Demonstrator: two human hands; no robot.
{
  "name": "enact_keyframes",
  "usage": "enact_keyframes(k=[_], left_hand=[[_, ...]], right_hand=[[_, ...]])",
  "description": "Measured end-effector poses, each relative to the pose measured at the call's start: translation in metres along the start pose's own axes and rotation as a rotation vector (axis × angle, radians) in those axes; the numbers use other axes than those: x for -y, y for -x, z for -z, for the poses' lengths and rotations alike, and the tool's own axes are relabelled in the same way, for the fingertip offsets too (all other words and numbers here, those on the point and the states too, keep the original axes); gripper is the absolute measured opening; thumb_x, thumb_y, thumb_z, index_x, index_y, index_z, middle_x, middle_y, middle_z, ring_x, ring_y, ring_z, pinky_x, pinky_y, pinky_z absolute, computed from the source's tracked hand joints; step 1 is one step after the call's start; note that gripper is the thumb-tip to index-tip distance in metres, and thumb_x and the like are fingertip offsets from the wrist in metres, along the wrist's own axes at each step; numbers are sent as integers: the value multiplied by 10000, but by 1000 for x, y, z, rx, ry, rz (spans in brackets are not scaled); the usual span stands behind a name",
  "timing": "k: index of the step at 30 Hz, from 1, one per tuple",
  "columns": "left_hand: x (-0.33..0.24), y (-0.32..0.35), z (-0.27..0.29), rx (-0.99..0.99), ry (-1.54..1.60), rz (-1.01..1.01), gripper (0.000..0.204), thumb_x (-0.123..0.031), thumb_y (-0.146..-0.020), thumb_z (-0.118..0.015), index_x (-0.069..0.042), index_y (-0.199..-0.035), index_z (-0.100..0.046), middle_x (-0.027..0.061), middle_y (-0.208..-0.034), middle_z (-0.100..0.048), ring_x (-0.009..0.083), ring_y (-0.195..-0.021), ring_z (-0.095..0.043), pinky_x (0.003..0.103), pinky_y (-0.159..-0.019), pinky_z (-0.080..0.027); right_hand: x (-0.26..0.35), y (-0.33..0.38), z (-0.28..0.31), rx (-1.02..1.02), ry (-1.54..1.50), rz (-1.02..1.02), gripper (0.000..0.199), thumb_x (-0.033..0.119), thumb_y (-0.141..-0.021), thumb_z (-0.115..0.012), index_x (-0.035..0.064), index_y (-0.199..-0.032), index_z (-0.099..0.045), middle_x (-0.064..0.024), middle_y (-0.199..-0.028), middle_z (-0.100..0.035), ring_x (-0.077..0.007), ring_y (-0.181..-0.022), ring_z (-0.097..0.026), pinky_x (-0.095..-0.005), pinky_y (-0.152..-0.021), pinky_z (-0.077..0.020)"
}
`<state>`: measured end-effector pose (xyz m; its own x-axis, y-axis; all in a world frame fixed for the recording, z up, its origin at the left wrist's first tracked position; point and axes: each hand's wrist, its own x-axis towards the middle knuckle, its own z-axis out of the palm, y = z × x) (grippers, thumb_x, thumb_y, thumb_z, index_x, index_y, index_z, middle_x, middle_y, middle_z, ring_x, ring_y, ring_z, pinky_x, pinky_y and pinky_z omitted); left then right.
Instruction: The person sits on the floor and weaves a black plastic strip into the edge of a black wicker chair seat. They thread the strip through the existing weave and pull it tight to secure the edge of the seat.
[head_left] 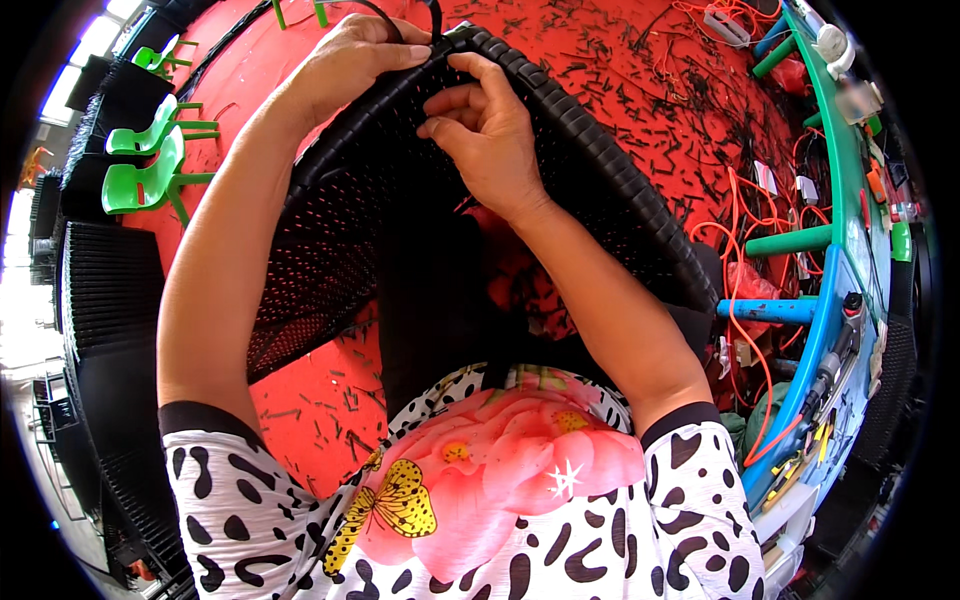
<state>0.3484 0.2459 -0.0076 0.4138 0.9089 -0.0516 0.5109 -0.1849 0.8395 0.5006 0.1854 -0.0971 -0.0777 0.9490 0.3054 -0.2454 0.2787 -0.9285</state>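
Observation:
A black woven wicker frame (pixel 590 137) with a wrapped, ridged rim leans over my lap, its corner pointing away from me. At that corner, my left hand (pixel 365 60) is closed on a thin black strip (pixel 437 18), part of which loops above the fingers. My right hand (pixel 490 130) is inside the corner, its forefinger against the inner side of the rim. Its other fingers are curled, with the thumb apart from the forefinger, and nothing shows between them. The perforated weave (pixel 320 260) hangs down on the left side.
Black scraps litter the red floor (pixel 610 50). Green chairs (pixel 150 180) and stacked black woven pieces (pixel 110 300) stand at left. On the right, a green and blue table (pixel 845 200) carries tools, including a power tool (pixel 830 365); orange cables (pixel 735 310) trail beside it.

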Motion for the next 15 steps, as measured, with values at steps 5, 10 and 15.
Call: enact_keyframes(k=[5, 10, 15], left_hand=[[1, -2, 7, 14, -8, -1, 309, -226, -823, -602, 7, -1025, -621, 23, -857, -635, 95, -793, -587, 256, -794, -457], [9, 0, 3, 26, 95, 38, 272, -203, -813, -594, 0, -993, -623, 24, -826, -632, 84, -729, -575, 228, -713, -453], [4, 8, -9, -67, 256, 45, 265, -169, -796, -599, 14, -987, -615, 36, -815, -637, 81, -699, -585, 209, -645, -455]], right_hand=[[-18, 12, -3, 23, -77, 12, 718, -85, -724, -600, 110, -1355, -318, -71, -863, -578, -93, -712, -560, -229, -650, -473], [-23, 19, -12, 39, -114, 0, 809, -103, -734, -574, 148, -1414, -216, -81, -887, -576, -100, -720, -575, -232, -666, -481], [-28, 26, -14, 89, -64, 22, 897, -111, -755, -539, 167, -1466, -70, -110, -947, -580, -122, -739, -601, -248, -699, -499]])
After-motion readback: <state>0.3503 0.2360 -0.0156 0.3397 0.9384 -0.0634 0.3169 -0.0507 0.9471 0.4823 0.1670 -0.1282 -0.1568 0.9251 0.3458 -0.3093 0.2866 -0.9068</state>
